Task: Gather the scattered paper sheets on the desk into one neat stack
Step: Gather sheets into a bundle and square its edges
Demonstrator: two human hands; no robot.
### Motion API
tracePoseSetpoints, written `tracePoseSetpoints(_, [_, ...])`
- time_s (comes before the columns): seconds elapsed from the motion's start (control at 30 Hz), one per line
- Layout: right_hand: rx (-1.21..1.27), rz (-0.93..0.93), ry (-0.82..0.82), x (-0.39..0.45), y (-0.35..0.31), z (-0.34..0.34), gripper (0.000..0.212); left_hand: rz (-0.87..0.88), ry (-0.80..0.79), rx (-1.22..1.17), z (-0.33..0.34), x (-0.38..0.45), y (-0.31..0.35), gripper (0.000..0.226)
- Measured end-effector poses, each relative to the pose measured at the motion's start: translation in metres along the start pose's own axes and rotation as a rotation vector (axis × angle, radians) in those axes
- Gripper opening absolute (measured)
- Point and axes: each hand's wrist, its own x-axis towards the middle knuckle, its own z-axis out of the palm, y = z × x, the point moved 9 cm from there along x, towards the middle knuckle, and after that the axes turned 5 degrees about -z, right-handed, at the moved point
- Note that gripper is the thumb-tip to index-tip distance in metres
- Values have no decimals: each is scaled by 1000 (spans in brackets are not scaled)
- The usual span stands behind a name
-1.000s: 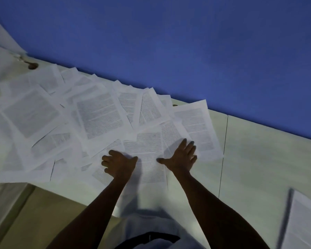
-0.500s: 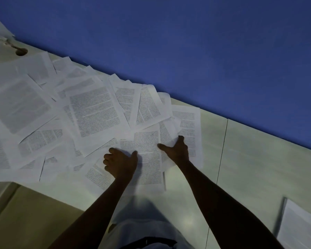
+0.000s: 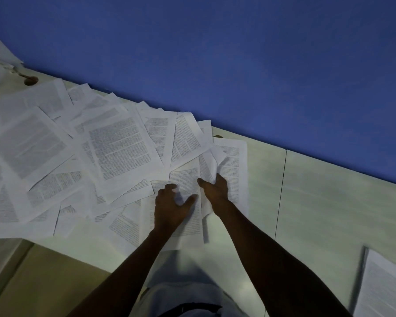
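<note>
You are at an office or study workspace. Evidence: pale counter [image 3: 329, 202] set against a plain blue wall [image 3: 238, 53]; a round cable hole [image 3: 31, 80] cut in the counter top; many printed text sheets [image 3: 119, 149] spread across it; another printed page [image 3: 384, 289] at lower right.

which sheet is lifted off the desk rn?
The curled sheet that the right hand pinches, beside the rightmost page; the others lie flat.
</note>
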Motion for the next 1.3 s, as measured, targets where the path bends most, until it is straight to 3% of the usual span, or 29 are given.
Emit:
tracePoseSetpoints(0.07, [45,-32,-1,-5,-2,-9,41,80,-64,169,10,-6,18,105])
tracePoseSetpoints(0.2, [30,-68,53,-10,-2,-43,48,83,-212,395,32,-13,25,113])
tracePoseSetpoints(0.3, [54,-42,214,-14,8,-88,52,10,-270,346,35,-17,24,97])
tracePoseSetpoints(0.43, [124,43,393,-28,31,-149,50,-87,-218,365,27,-16,21,81])
tracePoseSetpoints(0.53, [172,89,471,-42,54,-189,47,-164,-207,412,28,-15,20,76])
tracePoseSetpoints(0.63, [187,148,517,-60,77,-222,44,-190,-190,369,36,-19,25,58])
tracePoseSetpoints(0.73, [132,171,488,-71,99,-248,38,-179,-183,353,48,-28,32,61])
tracePoseSetpoints(0.87, [-11,169,362,-81,119,-270,31,-75,-222,392,74,-45,49,55])
tracePoseSetpoints(1.0, [-204,140,403,-91,129,-297,65,13,-267,495,105,-58,67,73])
tracePoseSetpoints(1.1, [-258,163,470,-107,136,-315,77,-77,-292,624,121,-65,68,78])
tracePoseSetpoints(1.17, [-191,161,526,-116,140,-326,71,6,-234,656,126,-70,78,70])
tracePoseSetpoints(1.23, [-159,109,535,-118,137,-330,56,216,-206,558,138,-77,96,58])
tracePoseSetpoints(1.3, [-239,37,458,-112,128,-325,39,314,-326,442,156,-85,106,60])
